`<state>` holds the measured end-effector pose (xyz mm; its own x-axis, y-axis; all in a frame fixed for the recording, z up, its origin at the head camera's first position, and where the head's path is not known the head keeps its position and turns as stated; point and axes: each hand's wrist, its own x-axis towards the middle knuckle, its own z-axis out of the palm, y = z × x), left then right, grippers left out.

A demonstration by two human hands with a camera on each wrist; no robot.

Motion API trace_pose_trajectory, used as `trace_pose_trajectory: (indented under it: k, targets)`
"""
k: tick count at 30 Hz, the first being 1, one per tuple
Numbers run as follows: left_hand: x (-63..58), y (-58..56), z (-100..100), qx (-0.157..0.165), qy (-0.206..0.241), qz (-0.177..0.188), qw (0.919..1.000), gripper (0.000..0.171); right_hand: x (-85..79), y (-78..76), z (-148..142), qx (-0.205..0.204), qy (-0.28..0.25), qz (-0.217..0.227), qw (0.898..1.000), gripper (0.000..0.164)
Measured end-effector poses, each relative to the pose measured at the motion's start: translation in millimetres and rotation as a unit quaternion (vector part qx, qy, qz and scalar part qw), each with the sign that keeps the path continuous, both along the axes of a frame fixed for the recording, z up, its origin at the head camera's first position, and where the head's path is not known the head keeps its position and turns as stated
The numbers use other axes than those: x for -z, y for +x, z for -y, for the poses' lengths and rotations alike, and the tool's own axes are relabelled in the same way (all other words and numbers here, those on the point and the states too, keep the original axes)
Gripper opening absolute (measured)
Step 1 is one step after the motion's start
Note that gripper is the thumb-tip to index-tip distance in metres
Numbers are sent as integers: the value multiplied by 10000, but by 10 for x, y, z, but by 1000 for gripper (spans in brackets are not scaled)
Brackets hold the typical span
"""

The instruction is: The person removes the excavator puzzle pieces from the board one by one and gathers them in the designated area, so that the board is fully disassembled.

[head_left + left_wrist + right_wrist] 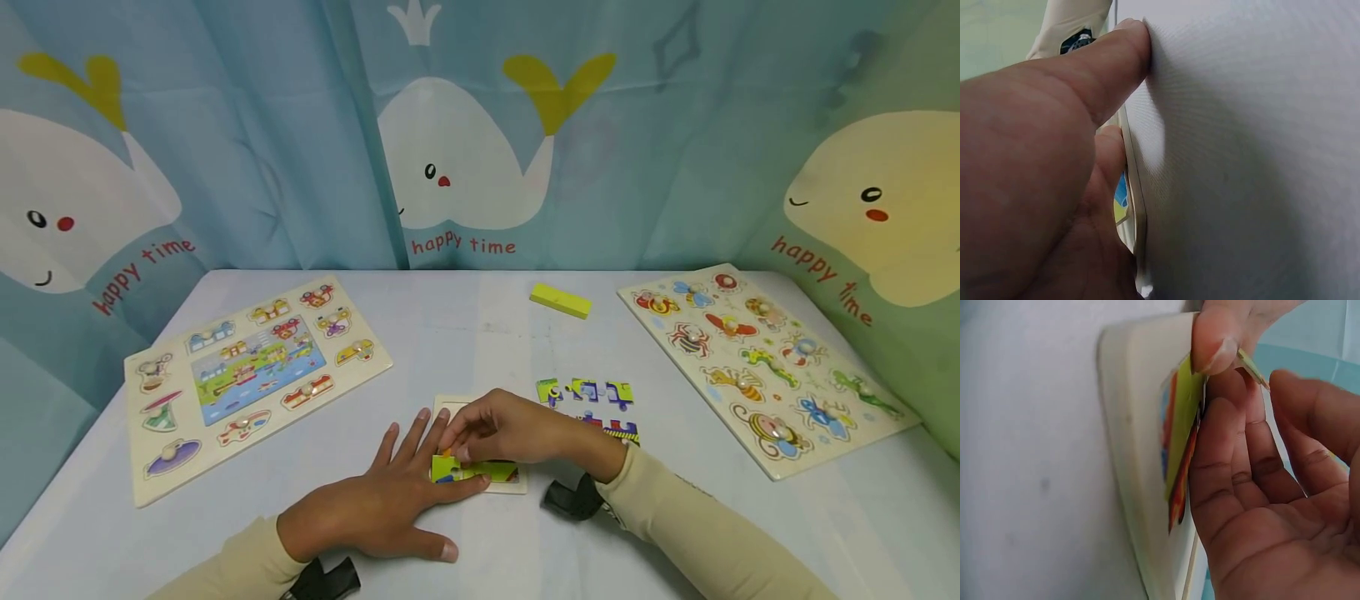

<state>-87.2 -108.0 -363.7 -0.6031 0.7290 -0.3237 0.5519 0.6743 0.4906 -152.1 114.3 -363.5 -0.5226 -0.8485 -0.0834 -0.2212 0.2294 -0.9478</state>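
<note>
A small wooden jigsaw tray [517, 485] lies on the table between both hands, with lime-green puzzle pieces [483, 472] fitted along its near side. My left hand [390, 500] is spread flat at the tray's left and near edges; one finger reaches over the green pieces and the thumb rests on the tablecloth. Over the tray, my right hand [510, 427] pinches a thin puzzle piece [1252, 369] between thumb and fingertip, tilted off the tray. Its picture is mostly hidden by the fingers. The right wrist view also shows the tray's rim and a green and orange picture [1182, 425].
Loose jigsaw pieces [585, 390] lie right of the tray, partly behind the right forearm. A yellow-green block [561, 300] sits farther back. Large knobbed puzzle boards stand at left [258, 442] and right [720, 421]. A whale-print curtain [315, 167] hangs behind the table.
</note>
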Motion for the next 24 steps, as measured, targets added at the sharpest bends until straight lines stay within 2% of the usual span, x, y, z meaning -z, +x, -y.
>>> trace_pose_trajectory:
  k: [10, 15, 24]
  targets:
    - [3, -8, 2, 5, 8, 91, 10000, 71, 33, 22, 38, 116, -247, -351, 9990, 12]
    - [5, -16, -1, -11, -27, 126, 9999, 72, 33, 4, 27, 337, -291, -313, 9985, 10]
    - [-9, -18, -1, -19, -97, 228, 9997, 72, -7, -14, 4, 460, -294, -284, 9981, 17]
